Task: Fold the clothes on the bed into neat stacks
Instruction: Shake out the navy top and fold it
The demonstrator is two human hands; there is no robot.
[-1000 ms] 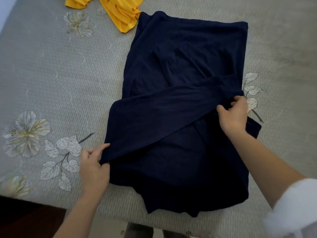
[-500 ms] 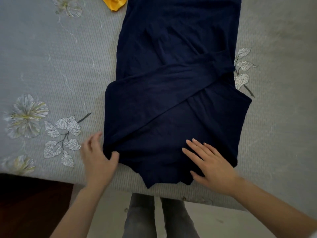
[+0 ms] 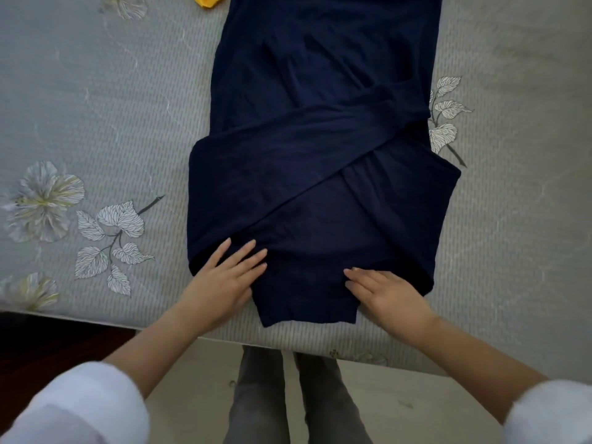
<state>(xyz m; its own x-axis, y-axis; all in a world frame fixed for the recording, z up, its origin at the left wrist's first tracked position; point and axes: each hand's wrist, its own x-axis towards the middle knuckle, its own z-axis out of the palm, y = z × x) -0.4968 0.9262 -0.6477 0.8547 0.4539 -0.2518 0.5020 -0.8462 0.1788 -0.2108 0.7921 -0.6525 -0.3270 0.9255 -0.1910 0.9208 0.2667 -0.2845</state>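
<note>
A navy blue garment (image 3: pixel 320 129) lies lengthwise on the grey flowered bed (image 3: pixel 96 123), with one sleeve folded slantwise across its middle. Its near end reaches almost to the bed's front edge. My left hand (image 3: pixel 224 280) rests flat on the garment's near left corner, fingers spread. My right hand (image 3: pixel 387 296) lies flat on the near right part, fingers together and pointing left. Neither hand grips the cloth. A scrap of a yellow garment (image 3: pixel 208 0) shows at the top edge.
The bed's front edge (image 3: pixel 288 342) runs just below the hands. Beneath it are a pale floor, a dark wooden strip at the left (image 3: pixel 48 341), and my legs in grey trousers (image 3: pixel 288 395). Bare bedspread lies on both sides of the garment.
A second ago both hands held the folded sleeve's ends; they let go. Both hands now press flat on the near hem, the left having slid onto the cloth. The view shifted nearer.
</note>
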